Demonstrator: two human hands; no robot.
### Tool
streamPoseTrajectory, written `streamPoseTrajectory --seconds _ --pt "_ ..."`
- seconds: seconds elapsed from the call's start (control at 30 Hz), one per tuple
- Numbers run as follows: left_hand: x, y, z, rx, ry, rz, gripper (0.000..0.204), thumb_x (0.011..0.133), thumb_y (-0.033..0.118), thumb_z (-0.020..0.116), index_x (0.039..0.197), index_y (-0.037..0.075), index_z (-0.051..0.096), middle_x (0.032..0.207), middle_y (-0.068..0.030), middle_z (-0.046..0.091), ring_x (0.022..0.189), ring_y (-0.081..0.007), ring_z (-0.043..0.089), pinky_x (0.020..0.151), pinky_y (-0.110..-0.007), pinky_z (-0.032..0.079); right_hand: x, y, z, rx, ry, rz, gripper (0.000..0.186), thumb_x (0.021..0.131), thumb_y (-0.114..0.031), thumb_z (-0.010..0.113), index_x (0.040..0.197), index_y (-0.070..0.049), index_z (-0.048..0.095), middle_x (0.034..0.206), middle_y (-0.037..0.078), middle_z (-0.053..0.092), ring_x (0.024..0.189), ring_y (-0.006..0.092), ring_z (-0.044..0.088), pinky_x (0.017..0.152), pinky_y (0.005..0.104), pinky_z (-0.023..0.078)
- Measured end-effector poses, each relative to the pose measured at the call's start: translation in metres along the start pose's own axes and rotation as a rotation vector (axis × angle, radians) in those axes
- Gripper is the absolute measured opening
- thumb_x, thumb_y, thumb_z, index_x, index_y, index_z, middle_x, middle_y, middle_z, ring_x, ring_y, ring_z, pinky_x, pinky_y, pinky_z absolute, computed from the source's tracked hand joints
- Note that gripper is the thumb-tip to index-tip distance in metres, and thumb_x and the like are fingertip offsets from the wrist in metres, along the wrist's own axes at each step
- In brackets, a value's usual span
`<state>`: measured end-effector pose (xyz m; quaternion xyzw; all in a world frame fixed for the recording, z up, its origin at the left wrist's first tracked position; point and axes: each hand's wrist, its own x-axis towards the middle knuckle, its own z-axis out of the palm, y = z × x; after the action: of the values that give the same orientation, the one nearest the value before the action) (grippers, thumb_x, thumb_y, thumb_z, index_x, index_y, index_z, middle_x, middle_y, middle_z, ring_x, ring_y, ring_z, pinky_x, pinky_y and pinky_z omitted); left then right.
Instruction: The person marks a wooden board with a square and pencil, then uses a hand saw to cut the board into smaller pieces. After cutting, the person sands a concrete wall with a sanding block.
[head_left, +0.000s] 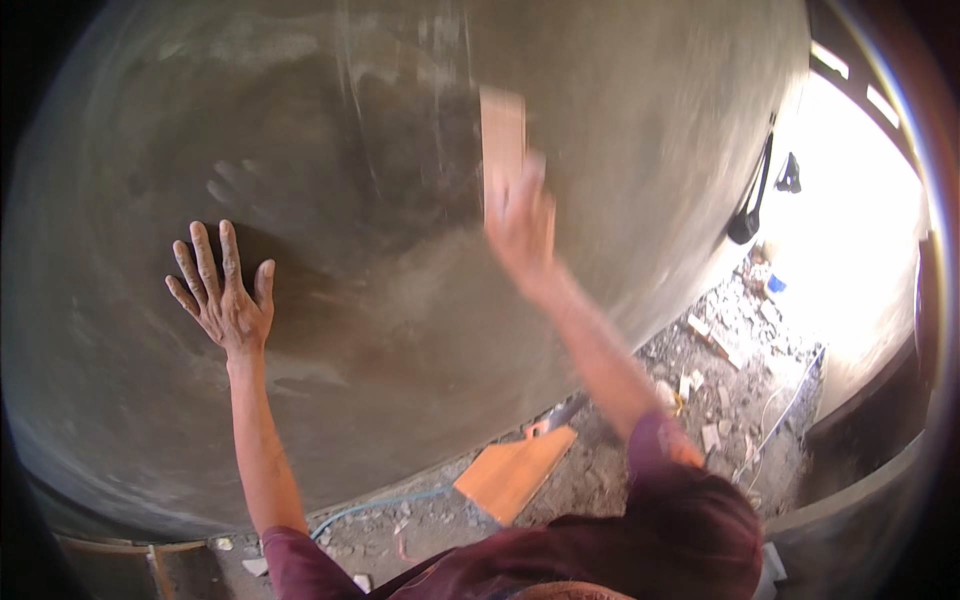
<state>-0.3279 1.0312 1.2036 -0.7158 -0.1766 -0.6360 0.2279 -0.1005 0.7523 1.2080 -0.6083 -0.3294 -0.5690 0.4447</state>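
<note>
A grey plastered wall point(420, 300) fills most of the view, with darker damp-looking patches and thin pale streaks. My left hand point(233, 300) lies flat against it on the left, fingers spread, holding nothing. Faint finger marks show on the surface just above that hand. Farther right and higher up, my right hand point(522, 225) is closed around a tan, flat rectangular plastering float point(503, 125), held upright at the wall. Motion smears the right hand and forearm, and the float's grip is hidden by the fingers.
On the rubble-strewn ground point(600, 480) lie an orange board point(515, 472), a trowel-like tool point(555, 418) behind it, and a blue hose point(375, 508). A dark long-handled object point(748, 215) hangs at the wall's right end. Bright light comes from the right.
</note>
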Motion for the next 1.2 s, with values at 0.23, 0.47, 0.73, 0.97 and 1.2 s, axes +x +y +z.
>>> streamPoseTrajectory --seconds 0.23,0.47,0.73,0.97,1.2 --pt "0.001 0.003 0.002 0.041 0.051 0.038 0.065 0.099 0.062 0.038 0.149 0.021 0.045 0.157 -0.0076 0.036 0.147 -0.0315 0.029 0.12 -0.052 0.014 0.276 -0.019 -0.006 -0.189 -0.072 -0.139 0.038 0.098 -0.013 0.051 0.13 0.007 0.042 0.105 0.03 0.06 0.082 0.0437 0.065 0.067 0.0484 0.054" --pt "0.002 -0.001 -0.015 0.093 0.059 0.078 0.062 0.1 0.057 0.042 0.148 0.018 0.047 0.155 -0.0101 0.039 0.146 -0.0335 0.031 0.118 -0.052 0.017 0.062 -0.01 -0.019 -0.016 -0.16 0.07 0.041 0.091 -0.009 0.055 0.126 0.002 0.038 0.086 0.028 0.064 0.073 0.046 0.064 0.061 0.0557 0.05" --pt "-0.021 0.05 -0.071 -0.344 -0.33 0.014 0.061 0.097 0.034 0.059 0.151 0.012 0.04 0.157 -0.0121 0.036 0.146 -0.0344 0.029 0.117 -0.055 0.021 -0.193 -0.051 -0.104 0.663 -0.34 0.879 0.042 0.099 -0.021 0.06 0.127 0.001 0.038 0.114 0.014 0.06 0.104 0.0226 0.06 0.089 0.0368 0.05" --pt "-0.112 0.111 -0.183 -1.24 -0.966 -0.378 0.058 0.103 0.031 0.048 0.151 0.001 0.035 0.156 -0.0183 0.035 0.146 -0.0286 0.033 0.118 -0.037 0.026 -0.172 -0.178 -0.137 1.197 -0.447 1.346 0.038 0.099 -0.018 0.059 0.128 -0.001 0.042 0.12 0.009 0.056 0.11 0.0125 0.054 0.095 0.0311 0.046" --pt "-0.132 0.103 -0.219 -1.152 -0.967 -0.602 0.061 0.1 0.029 0.055 0.152 0.005 0.034 0.15 -0.0189 0.045 0.138 -0.0295 0.045 0.111 -0.036 0.036 -0.169 -0.201 -0.143 1.121 -0.56 1.275 0.036 0.099 -0.018 0.059 0.126 0.0 0.043 0.12 0.011 0.057 0.11 0.0136 0.055 0.094 0.0309 0.047"
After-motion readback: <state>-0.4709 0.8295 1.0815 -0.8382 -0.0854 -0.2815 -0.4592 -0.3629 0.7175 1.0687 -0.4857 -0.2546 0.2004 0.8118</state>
